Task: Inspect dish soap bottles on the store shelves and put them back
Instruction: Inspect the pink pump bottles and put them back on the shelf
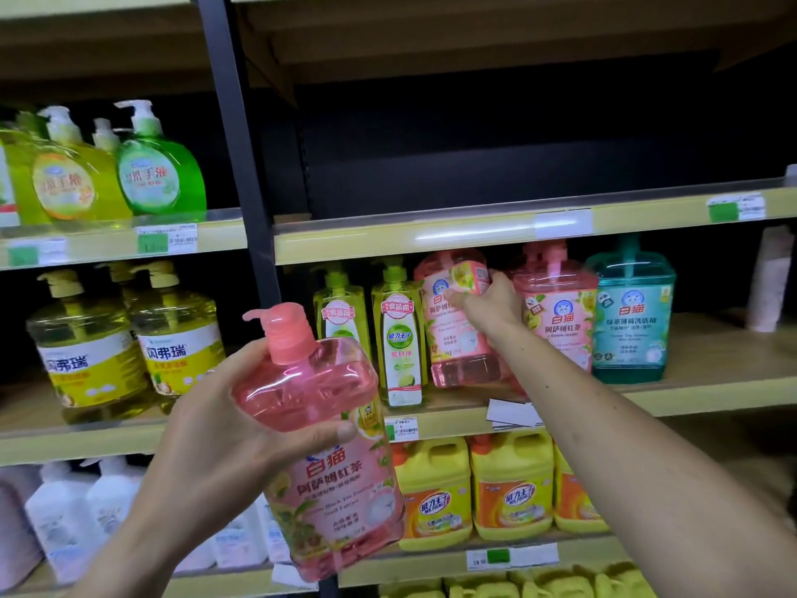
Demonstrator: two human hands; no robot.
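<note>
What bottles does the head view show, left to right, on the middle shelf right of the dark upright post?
Two slim yellow-green pump bottles → pink bottle that the right hand touches → second pink bottle → teal bottle.

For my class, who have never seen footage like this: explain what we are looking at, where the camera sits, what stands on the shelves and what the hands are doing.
There is no machine here, only a person's two bare hands. The single picture comes from a camera worn on the person's head, looking forward at store shelves. The left hand holds a pink dish soap bottle with a pump top, lifted off the shelf. The right hand reaches to another pink bottle standing on the middle shelf, touching a small tag near its neck. Beside it stand two slim yellow-green bottles, one more pink bottle and a teal bottle. Yellow jugs fill the shelf below.
</note>
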